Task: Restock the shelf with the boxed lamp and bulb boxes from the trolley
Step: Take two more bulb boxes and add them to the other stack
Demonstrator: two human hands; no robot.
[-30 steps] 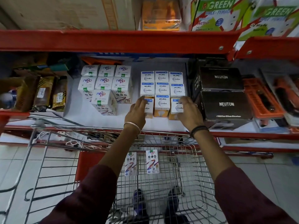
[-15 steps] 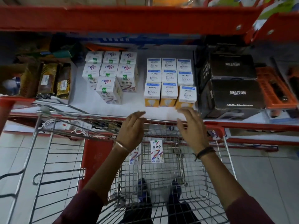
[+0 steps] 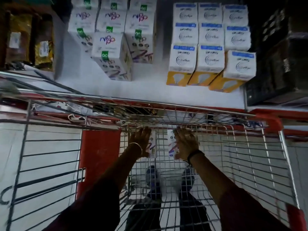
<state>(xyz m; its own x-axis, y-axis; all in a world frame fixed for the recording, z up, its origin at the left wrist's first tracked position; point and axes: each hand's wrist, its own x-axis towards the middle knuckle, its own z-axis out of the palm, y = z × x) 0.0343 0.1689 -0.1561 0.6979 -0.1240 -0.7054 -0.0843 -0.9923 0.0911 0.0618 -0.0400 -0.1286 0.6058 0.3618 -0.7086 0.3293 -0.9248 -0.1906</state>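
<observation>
Two upright bulb boxes [image 3: 153,145] between both hands, long axes vertical.

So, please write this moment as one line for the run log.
stage: reaching into trolley | left hand: at left bulb box | right hand: at right bulb box | grasp: unclear

Shelf [image 3: 150,90]: bare white strip along the front edge, open to reach. Narrow empty lane between the purple-print boxes [image 3: 111,54] and the yellow-base bulb boxes [image 3: 210,60]. Dark cartons [image 3: 275,67] wall off the right side, brown packets [image 3: 41,47] the left. Trolley [image 3: 183,112] front rim presses against the shelf edge; its basket is open from above, with two boxes [image 3: 153,147] against the front mesh.
</observation>
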